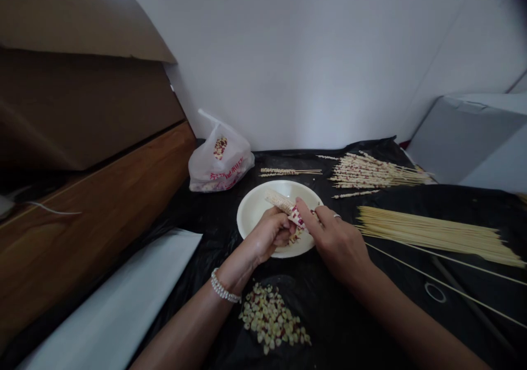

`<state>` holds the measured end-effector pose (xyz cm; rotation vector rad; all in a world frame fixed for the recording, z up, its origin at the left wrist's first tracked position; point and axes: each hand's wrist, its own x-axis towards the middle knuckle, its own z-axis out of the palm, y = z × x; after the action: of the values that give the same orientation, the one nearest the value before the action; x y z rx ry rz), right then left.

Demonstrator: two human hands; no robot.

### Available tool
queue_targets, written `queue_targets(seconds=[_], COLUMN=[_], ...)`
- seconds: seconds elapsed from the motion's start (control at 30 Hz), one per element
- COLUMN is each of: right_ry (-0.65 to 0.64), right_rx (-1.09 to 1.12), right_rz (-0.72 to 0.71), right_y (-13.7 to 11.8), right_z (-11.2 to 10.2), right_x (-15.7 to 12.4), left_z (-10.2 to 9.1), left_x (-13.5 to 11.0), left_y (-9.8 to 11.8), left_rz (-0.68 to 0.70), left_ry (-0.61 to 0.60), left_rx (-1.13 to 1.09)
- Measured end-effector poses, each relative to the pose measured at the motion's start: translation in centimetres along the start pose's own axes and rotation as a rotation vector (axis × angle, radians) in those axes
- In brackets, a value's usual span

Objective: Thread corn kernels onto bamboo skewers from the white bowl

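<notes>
White wall (272, 57) behind, black cover (337, 331) under your work. Carton (82, 95) on your left, wood board (102, 178) below it; grey box (469, 134) far right. White sheet (123, 298) lies left of your left arm. Bare sticks (432, 235) are bunched right of your right hand, two loose ones beside them. Behind those, a heap of strung sticks (366, 171); a few more sit just behind the bowl (246, 222). Tied bag (222, 164) with kernels inside is behind-left of the bowl. Your right hand (337, 238) has its thumb side against the cob; can't tell if its fingers close on it. Your left hand (272, 233) is wrapped round the cob (284, 202), tilted over the bowl, part bare, part kernelled. Kernel pile (272, 318) on the cover, between your forearms.
</notes>
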<state>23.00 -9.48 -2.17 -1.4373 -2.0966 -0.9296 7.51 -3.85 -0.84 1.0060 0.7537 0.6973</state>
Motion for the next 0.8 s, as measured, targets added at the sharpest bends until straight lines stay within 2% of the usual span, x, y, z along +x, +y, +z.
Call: queue_targets(seconds=[0.13, 0.27, 0.57, 0.8], right_ry=[-0.013, 0.006, 0.010, -0.030], right_rx=[-0.016, -0.039, -0.012, 0.070], right_rz=[0.008, -0.018, -0.033, 0.033], right_y=[0.15, 0.15, -0.17, -0.04], right_z=[-0.05, -0.12, -0.20, 0.21], right_x=[0.10, 0.25, 0.25, 0.08], left_z=[-0.49, -0.48, 0.23, -0.36], left_x=[-0.35, -0.39, 0.10, -0.20], left_y=[0.38, 0.62, -0.12, 0.55], left_rz=[-0.070, -0.081, -0.010, -0.094], left_ry=[-0.106, -0.064, 0.054, -0.059], left_rx=[-0.059, -0.030, 0.058, -0.105])
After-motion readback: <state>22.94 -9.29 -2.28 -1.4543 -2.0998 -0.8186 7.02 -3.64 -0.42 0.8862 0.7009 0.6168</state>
